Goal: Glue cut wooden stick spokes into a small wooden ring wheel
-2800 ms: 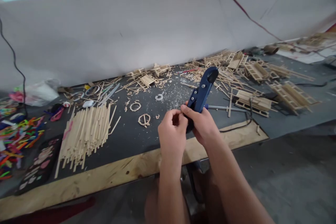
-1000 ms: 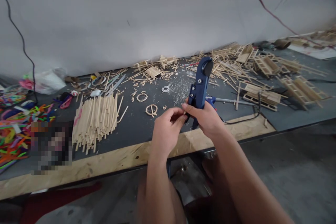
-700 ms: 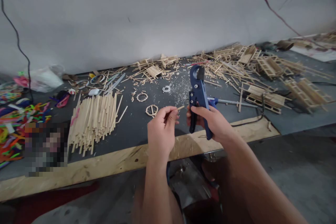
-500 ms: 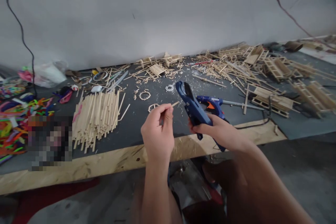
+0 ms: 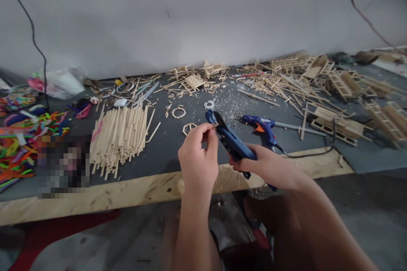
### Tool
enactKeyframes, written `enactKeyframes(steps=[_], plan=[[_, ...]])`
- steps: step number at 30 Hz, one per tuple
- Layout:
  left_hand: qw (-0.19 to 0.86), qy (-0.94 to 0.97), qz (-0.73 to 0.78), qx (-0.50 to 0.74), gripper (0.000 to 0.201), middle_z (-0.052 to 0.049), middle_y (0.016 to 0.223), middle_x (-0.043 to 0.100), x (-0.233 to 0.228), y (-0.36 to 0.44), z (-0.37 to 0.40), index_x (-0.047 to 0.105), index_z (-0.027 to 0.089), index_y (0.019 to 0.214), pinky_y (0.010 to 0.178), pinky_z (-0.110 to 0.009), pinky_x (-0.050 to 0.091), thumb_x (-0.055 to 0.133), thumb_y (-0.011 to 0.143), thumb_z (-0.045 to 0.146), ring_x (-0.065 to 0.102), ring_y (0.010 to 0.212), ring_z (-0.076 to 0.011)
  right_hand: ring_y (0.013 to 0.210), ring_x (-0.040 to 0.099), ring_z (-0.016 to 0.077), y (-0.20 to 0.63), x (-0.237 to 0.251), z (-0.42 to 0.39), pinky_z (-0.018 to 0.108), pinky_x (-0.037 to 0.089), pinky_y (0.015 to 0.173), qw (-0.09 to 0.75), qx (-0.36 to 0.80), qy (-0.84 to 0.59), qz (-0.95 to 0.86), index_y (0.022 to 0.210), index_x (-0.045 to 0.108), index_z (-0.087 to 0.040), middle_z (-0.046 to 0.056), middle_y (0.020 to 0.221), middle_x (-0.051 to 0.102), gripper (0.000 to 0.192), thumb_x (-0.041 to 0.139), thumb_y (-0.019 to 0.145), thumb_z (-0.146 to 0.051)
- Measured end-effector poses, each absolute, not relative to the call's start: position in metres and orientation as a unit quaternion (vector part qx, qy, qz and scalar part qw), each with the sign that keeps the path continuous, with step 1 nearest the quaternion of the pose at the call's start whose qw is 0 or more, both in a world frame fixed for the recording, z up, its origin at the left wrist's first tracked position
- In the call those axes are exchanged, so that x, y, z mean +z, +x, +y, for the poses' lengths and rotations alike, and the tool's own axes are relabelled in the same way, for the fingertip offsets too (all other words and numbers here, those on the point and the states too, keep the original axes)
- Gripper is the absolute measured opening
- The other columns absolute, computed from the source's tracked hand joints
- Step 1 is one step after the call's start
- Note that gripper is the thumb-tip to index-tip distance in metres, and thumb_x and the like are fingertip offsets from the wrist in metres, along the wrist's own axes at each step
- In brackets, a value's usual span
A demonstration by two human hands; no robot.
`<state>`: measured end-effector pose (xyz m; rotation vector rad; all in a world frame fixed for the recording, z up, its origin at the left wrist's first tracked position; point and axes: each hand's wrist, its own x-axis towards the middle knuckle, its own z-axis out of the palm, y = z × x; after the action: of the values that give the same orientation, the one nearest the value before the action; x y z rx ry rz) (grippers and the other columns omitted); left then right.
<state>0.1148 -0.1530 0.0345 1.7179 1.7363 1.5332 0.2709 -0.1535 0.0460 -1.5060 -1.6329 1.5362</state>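
Above a dark workbench (image 5: 168,152), a small wooden stick (image 5: 216,125), pinched in the left hand (image 5: 199,152), is held at the head of a blue cutter (image 5: 234,140) clasped in the right hand (image 5: 265,164) (the two hands apart); the stick is best kept square to the jaws, skin well clear.

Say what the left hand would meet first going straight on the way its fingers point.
The left hand would probably meet the upper end of the blue cutter held in the right hand, though the depth between them is unclear.
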Motion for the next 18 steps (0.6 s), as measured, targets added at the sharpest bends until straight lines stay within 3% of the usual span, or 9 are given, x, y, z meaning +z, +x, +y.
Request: enactKeyframes(steps=[6, 14, 18], plan=[[0.143, 0.603, 0.607, 0.498, 0.017, -0.002, 0.081, 0.067, 0.030, 0.113, -0.150, 0.061, 0.020, 0.092, 0.070, -0.024, 0.048, 0.049, 0.084, 0.029, 0.062, 0.071, -0.0129, 0.062, 0.053, 0.0145, 0.270, 0.043, -0.155, 0.024, 0.039, 0.056, 0.169, 0.560, -0.548, -0.598, 0.081, 0.061, -0.018, 0.000, 0.068, 0.059, 0.018, 0.052, 0.071, -0.030], [0.192, 0.597, 0.614, 0.479, 0.015, -0.002, 0.076, 0.067, 0.016, 0.107, -0.121, 0.061, 0.019, 0.086, 0.065, -0.025, 0.046, 0.050, 0.082, 0.028, 0.061, 0.067, -0.0135, 0.043, 0.050, 0.0118, 0.258, 0.019, -0.135, 0.024, 0.039, 0.042, 0.194, 0.584, -0.554, -0.561, 0.064, 0.053, -0.017, 0.001, 0.054, 0.055, 0.023, 0.050, 0.074, -0.038], [0.216, 0.588, 0.619, 0.474, 0.015, -0.003, 0.074, 0.067, 0.012, 0.102, -0.105, 0.061, 0.018, 0.084, 0.064, -0.025, 0.045, 0.051, 0.080, 0.029, 0.062, 0.067, -0.0145, 0.034, 0.044, 0.0102, 0.253, 0.008, -0.119, 0.024, 0.033, 0.033, 0.218, 0.571, -0.588, -0.529, 0.060, 0.047, -0.018, 0.000, 0.049, 0.050, 0.026, 0.052, 0.073, -0.040]])
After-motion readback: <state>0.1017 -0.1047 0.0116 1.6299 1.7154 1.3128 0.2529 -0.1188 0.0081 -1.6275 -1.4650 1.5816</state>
